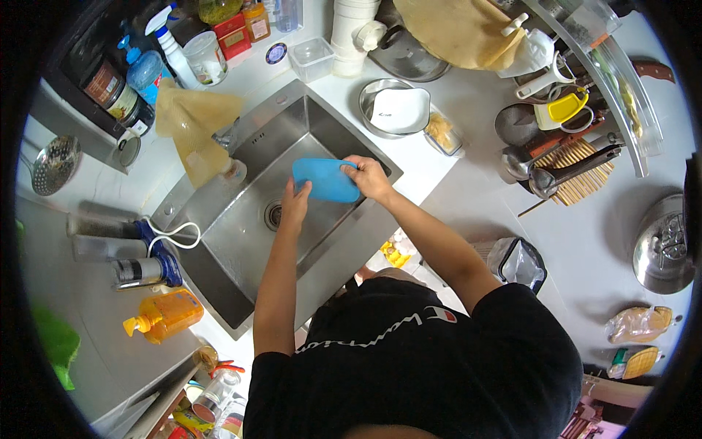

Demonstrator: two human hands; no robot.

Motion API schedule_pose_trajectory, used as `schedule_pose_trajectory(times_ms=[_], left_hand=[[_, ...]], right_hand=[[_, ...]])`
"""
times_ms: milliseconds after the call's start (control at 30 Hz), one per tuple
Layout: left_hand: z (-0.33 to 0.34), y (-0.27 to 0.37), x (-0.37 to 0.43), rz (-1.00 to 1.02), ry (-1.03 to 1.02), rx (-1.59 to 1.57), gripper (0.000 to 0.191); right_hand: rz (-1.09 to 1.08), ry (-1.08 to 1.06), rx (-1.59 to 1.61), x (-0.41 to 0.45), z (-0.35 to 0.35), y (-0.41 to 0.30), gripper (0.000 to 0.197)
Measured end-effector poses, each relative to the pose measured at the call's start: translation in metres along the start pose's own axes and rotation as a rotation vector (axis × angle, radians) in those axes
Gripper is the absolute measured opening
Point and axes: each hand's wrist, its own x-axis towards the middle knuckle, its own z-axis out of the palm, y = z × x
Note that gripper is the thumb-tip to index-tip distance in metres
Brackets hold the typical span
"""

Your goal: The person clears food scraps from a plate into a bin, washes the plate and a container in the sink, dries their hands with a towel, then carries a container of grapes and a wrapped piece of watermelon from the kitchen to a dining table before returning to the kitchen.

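Over the stainless steel sink, a flat blue plastic piece (324,180) with rounded corners, like a container lid, is held up between both hands. My right hand (367,176) pinches its upper right corner, thumb on top. At the left end, my left hand (295,203) grips the lower edge with the thumb over the face. Beneath it, the sink basin (236,241) shows wet metal and a round drain (273,214), partly covered by my left hand. The faucet (226,137) is mostly hidden behind a tan cloth (197,129).
Right of the sink, a steel bowl (366,104) sits under a white square dish (403,111), beside a clear food box (445,137). An orange soap bottle (174,314) stands at the left. Spray and pump bottles (143,68) line the back. Utensils hang at right near a bin (524,263).
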Motion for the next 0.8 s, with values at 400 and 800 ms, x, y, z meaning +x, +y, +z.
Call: schedule_pose_trajectory(times_ms=[400, 800], left_hand=[[-0.07, -0.054, 0.016, -0.192, 0.217, -0.847, 0.023], [-0.092, -0.041, 0.005, -0.079, 0.339, -0.44, 0.023]], right_hand=[[0.187, 0.797, -0.371, 0.055, -0.137, 0.067, 0.053], [0.553, 0.356, -0.072, 0.089, -0.148, 0.079, 0.02]])
